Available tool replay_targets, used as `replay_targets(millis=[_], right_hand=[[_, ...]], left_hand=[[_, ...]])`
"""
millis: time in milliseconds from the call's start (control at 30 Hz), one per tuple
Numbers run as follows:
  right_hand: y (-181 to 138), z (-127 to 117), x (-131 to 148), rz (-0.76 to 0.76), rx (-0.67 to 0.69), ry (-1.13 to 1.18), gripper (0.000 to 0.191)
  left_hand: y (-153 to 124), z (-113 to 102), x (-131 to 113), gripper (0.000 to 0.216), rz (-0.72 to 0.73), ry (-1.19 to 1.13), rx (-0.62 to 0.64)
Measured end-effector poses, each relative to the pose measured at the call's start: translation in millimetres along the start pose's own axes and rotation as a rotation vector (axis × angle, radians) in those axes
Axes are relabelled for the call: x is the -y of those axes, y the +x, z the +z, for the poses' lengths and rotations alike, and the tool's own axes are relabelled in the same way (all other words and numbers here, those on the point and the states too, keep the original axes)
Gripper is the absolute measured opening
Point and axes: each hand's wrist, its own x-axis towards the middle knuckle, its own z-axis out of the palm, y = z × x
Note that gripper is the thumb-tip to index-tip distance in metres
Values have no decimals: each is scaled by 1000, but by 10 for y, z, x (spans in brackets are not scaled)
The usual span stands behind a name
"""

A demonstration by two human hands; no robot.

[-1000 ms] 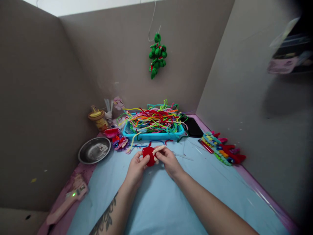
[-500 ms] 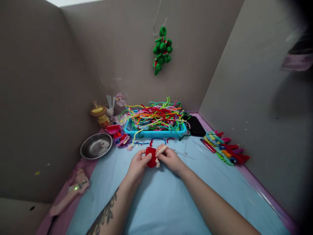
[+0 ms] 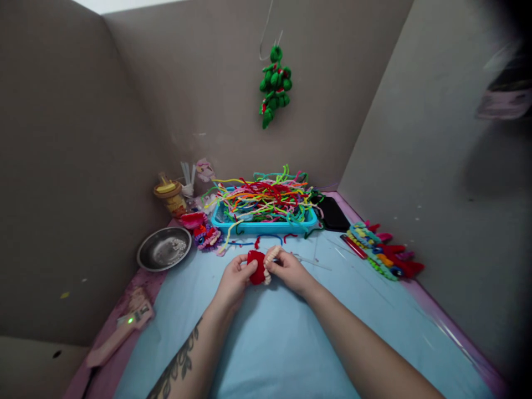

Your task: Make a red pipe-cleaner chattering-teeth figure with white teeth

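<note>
My left hand [image 3: 233, 280] pinches a small red fuzzy pipe-cleaner piece [image 3: 256, 266] just above the light blue mat [image 3: 282, 343]. My right hand [image 3: 291, 270] is closed on a cream pipe cleaner [image 3: 272, 256] that is wound against the right side of the red piece. Both hands meet in the middle of the mat, a little in front of the blue tray [image 3: 266, 224] heaped with pipe cleaners of many colours.
A metal bowl [image 3: 163, 249] with small beads sits at the left, a pink glue gun [image 3: 120, 332] lies nearer me. Finished colourful pieces [image 3: 382, 252] lie at the right, a black phone [image 3: 334, 213] beside the tray. A green ornament [image 3: 273, 83] hangs on the back wall.
The view has shifted slightly left and down, so everything sits a little further right. Both hands keep hold of the red piece and cream strand; the fingers moved only slightly.
</note>
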Motion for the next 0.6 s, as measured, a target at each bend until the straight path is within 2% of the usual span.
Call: replay_targets(millis=[200,433,600], right_hand=[[13,-46,-4,31,-154,42,34],[55,-150,-53,-11,-269,92,25],[62,-159,-26,-10,-314,12,20]], left_hand=[[4,12,-52,37,104,95,-28],[16,-6,-81,32,209,178,-68],[6,-38,-91,36,286,254,-44]])
